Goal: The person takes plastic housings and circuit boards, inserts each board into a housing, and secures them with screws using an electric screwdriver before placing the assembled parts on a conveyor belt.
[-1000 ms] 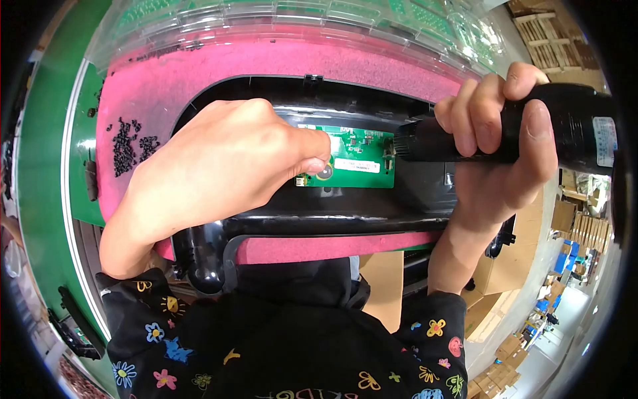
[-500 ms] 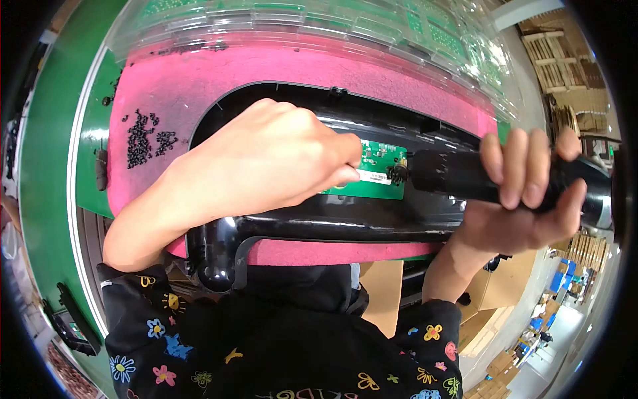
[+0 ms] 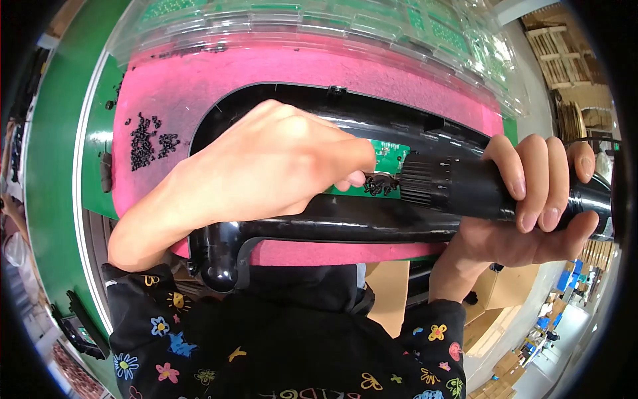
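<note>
My right hand [image 3: 531,193] is wrapped round a black electric screwdriver [image 3: 458,186], held nearly level with its nose to the left. At the nose hangs a clump of small black screws [image 3: 381,185]. The closed fingertips of my left hand [image 3: 292,156] pinch at this clump's left side; what lies between them is mostly hidden. Below both hands is a green circuit board [image 3: 391,147], partly covered by the left hand and screwdriver. It sits inside a long, glossy black plastic housing [image 3: 319,229] with a rounded arm at its lower left.
The housing rests on a pink mat [image 3: 219,73]. Loose black screws [image 3: 143,143] are heaped on its left side. Clear plastic trays [image 3: 319,26] with green boards stand along the back. Open cardboard boxes [image 3: 495,306] are at the lower right.
The screwdriver's nose has shifted slightly left and down, showing its ribbed collar. My left fingertips have moved right and now meet the screw clump, which was apart from them before.
</note>
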Motion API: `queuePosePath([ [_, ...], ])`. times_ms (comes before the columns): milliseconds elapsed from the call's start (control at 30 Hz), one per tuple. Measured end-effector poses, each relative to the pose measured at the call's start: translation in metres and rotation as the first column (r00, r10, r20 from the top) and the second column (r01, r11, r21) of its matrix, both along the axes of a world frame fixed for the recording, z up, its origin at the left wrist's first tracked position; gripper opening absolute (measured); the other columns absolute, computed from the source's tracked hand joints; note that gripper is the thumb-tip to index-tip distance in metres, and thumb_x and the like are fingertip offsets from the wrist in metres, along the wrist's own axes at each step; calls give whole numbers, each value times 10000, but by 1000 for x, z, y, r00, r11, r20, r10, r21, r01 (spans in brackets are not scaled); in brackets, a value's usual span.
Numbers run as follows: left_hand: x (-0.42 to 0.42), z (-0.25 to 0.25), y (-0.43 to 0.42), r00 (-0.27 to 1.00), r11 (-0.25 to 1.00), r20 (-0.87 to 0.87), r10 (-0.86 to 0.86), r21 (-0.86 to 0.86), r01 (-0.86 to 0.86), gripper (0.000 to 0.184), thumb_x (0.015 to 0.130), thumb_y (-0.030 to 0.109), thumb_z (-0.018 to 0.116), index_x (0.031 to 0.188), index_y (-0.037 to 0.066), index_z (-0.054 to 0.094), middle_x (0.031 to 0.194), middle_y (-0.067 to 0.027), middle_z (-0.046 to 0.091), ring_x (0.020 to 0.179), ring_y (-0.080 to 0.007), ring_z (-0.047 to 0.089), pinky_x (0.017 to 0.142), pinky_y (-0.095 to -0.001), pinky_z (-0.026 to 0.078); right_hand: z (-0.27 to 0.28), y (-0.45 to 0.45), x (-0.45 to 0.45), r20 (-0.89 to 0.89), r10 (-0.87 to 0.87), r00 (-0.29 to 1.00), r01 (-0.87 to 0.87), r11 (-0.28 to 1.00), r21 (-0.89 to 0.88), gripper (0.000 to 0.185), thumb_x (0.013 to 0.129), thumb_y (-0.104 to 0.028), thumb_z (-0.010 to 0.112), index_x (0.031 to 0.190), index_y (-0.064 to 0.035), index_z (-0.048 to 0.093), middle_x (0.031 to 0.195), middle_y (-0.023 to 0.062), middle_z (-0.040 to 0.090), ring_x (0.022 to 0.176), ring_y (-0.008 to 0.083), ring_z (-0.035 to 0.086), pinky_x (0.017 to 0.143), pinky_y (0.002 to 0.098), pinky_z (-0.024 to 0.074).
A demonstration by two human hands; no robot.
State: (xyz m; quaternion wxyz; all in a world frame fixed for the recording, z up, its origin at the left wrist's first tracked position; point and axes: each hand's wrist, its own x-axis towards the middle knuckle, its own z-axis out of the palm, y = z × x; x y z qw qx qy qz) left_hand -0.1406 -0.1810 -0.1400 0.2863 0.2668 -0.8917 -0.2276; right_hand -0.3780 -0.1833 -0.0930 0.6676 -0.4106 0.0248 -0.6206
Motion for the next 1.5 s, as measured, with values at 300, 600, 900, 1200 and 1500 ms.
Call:
queuePosePath([
  [300, 0, 2, -5, 886, 910, -228, 404, 196, -365, 46, 916, 20, 636, 904, -4, 673, 735, -50, 685, 505, -112, 574, 468, -237, 447, -21, -10, 11, -356, -103, 929, 52, 987, -149, 359, 887, -318, 722, 1131, -159, 512, 723, -48, 503, 650, 105, 482, 881, 366, 374],
  [600, 15, 5, -2, 869, 868, -4, 495, -49, -494, 148, 879, 147, 706, 853, 3, 684, 734, -140, 677, 610, -291, 663, 547, -344, 497, -22, -6, 25, -436, -135, 890, 81, 987, -140, 428, 889, -289, 744, 1195, -143, 483, 735, 15, 531, 649, 163, 556, 949, 403, 495],
  [900, 17, 7, 5, 809, 805, -25, 588, -85, -588, 150, 923, 160, 645, 864, 24, 626, 670, -173, 594, 666, -398, 587, 605, -486, 455, -5, -9, 59, -611, -136, 780, 21, 981, -192, 351, 910, -323, 688, 1114, -104, 504, 704, -7, 473, 611, 119, 464, 875, 376, 522],
  [1200, 28, -3, 4, 864, 861, -122, 488, -96, -499, 152, 849, 154, 708, 875, 10, 667, 761, -176, 644, 749, -396, 611, 671, -474, 495, -9, -13, 72, -646, -147, 749, -23, 969, -247, 358, 913, -320, 667, 1144, -89, 520, 673, -18, 451, 576, 105, 433, 813, 344, 521],
  [1500, 24, -10, 7, 921, 928, -125, 369, -11, -374, 145, 799, 148, 728, 843, 17, 685, 763, -173, 663, 783, -389, 641, 709, -458, 516, -15, -9, 60, -478, -133, 868, 46, 981, -189, 325, 917, -285, 652, 1135, -101, 498, 663, -5, 481, 540, 118, 443, 657, 333, 434],
])
